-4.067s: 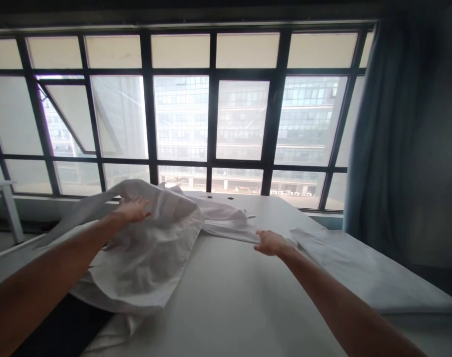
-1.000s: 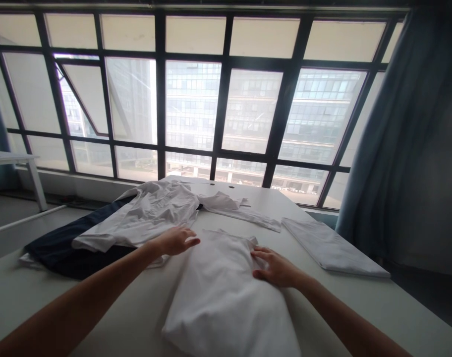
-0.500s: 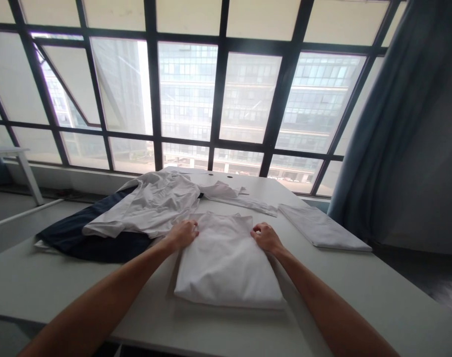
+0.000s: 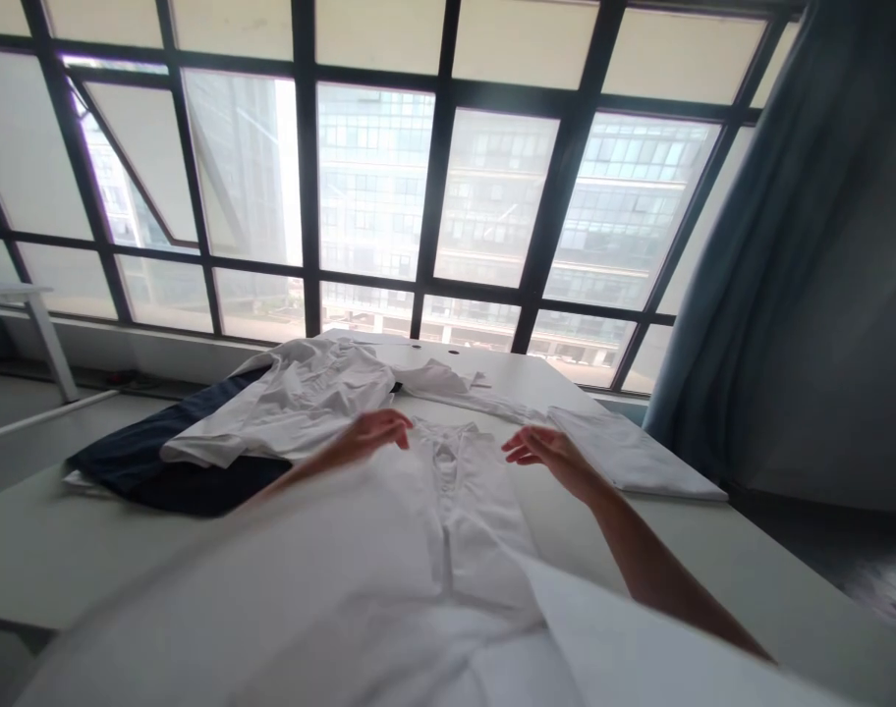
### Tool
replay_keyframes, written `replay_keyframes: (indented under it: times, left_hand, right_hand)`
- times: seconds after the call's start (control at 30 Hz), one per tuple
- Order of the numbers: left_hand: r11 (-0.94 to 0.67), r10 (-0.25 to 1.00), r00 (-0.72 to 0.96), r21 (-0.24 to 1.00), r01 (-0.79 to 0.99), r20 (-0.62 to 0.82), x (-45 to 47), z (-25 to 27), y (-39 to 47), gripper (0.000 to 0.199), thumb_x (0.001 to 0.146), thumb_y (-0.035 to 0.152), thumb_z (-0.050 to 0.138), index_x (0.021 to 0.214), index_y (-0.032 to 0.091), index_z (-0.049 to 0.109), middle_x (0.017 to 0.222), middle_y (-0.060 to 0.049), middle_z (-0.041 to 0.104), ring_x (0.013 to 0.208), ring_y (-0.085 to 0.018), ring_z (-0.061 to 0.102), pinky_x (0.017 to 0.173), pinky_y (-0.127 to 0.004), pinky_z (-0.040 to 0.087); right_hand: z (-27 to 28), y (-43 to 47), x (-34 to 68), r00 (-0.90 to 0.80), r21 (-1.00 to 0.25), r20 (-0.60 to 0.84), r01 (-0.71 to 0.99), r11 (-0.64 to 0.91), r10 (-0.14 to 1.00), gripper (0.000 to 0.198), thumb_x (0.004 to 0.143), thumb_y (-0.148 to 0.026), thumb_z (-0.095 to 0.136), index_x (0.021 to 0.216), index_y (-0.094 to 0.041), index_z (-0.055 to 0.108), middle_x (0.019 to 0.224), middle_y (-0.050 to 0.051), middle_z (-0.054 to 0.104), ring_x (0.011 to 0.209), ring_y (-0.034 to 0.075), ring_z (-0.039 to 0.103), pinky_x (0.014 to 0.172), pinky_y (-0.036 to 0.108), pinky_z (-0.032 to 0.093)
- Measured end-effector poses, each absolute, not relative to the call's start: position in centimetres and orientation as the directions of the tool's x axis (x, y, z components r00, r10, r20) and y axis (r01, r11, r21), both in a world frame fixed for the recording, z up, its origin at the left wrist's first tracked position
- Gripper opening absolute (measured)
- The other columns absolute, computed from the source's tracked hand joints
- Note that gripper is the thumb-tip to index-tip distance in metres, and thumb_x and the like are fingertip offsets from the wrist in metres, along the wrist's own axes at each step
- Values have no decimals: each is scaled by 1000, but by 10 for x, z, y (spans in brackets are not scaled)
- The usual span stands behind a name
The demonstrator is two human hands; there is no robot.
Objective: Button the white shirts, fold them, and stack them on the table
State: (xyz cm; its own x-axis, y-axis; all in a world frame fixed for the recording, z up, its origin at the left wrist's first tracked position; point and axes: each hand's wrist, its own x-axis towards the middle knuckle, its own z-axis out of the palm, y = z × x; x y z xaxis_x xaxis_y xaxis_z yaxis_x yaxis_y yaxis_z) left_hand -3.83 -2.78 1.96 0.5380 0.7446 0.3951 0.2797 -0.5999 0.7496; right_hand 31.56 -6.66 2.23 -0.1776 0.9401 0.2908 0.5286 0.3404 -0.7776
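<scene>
A white shirt (image 4: 484, 530) lies in front of me, its neck end pointing to the window and a front seam running down the middle. Loose panels of it spread and billow toward me on both sides, blurred by motion. My left hand (image 4: 378, 432) hovers by the left of the neck end, fingers bent and apart from the cloth. To the right of the neck end, my right hand (image 4: 543, 452) is raised with its fingers loosely stretched, holding nothing. The left forearm is partly hidden behind a cloth panel.
On the white table (image 4: 625, 550), a crumpled white garment (image 4: 308, 383) overlaps dark navy cloth (image 4: 175, 481) at left. Folded white cloth (image 4: 632, 452) lies at right, and another white garment (image 4: 448, 378) farther back. A blue curtain (image 4: 728, 295) hangs at right.
The folded white shirt has come open, its panels falling toward me and out to the sides. Both hands have let go of its upper edges and lifted slightly.
</scene>
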Motion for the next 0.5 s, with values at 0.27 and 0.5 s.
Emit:
replay_keyframes:
  times: [0.27,0.5]
  left_hand:
    - [-914,350,909,297,278,227,11,-26,-53,46,77,51,76,114,25,68,124,-8,66,116,-26,59,105,-37,38]
    - [-921,387,872,166,351,300,-20,3,-24,25,85,43,71,75,20,68,78,0,70,81,-15,63,85,-27,38]
  right_hand:
    - [-7,-76,246,-619,-697,223,439,567,753,43,77,-52,72,104,-18,74,115,11,68,71,13,63,58,24,48]
    - [-19,-68,240,-629,-583,120,582,567,768,20,74,-34,75,83,-17,74,73,1,66,64,13,56,59,22,42]
